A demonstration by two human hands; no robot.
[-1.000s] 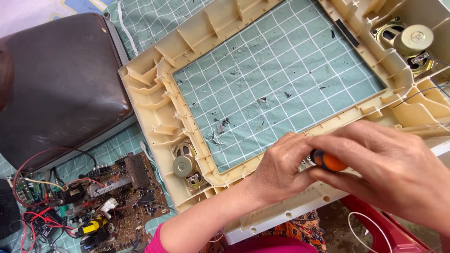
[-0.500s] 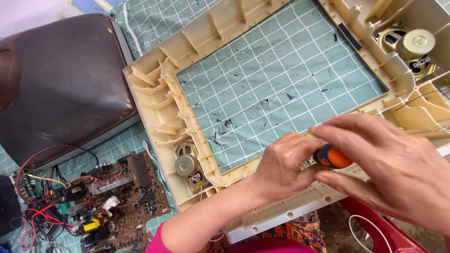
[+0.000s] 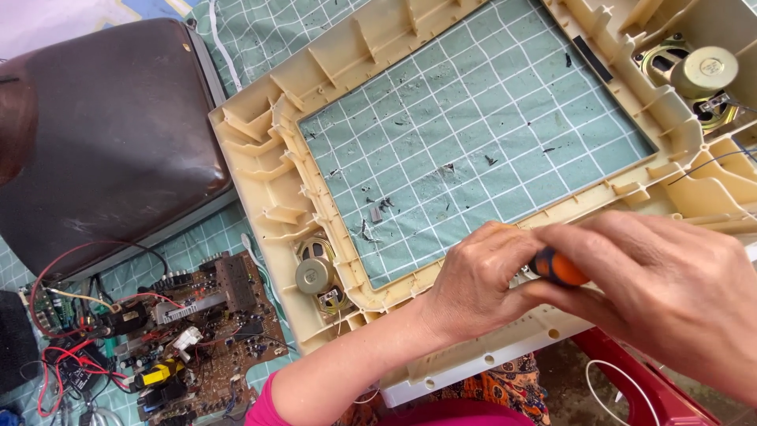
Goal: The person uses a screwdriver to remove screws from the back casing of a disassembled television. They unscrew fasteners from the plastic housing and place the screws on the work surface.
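Observation:
A yellowed plastic television front frame (image 3: 268, 170) lies face down on a green grid cutting mat (image 3: 481, 134). My right hand (image 3: 662, 292) is wrapped around the orange handle of a screwdriver (image 3: 558, 267) over the frame's near edge. My left hand (image 3: 473, 280) is curled against the screwdriver's front end and rests on that same edge. The tip is hidden under my fingers. A small round speaker (image 3: 317, 276) sits in the frame's lower left corner, just left of my left hand.
A second speaker (image 3: 702, 75) sits in the frame's upper right corner. A dark picture tube (image 3: 102, 134) lies at the left. A brown circuit board (image 3: 197, 331) with red wires lies at the bottom left. Something red (image 3: 631, 379) shows below the frame.
Both hands stay on the screwdriver at the frame's near edge, with only a slight shift. The camera view has drifted a little.

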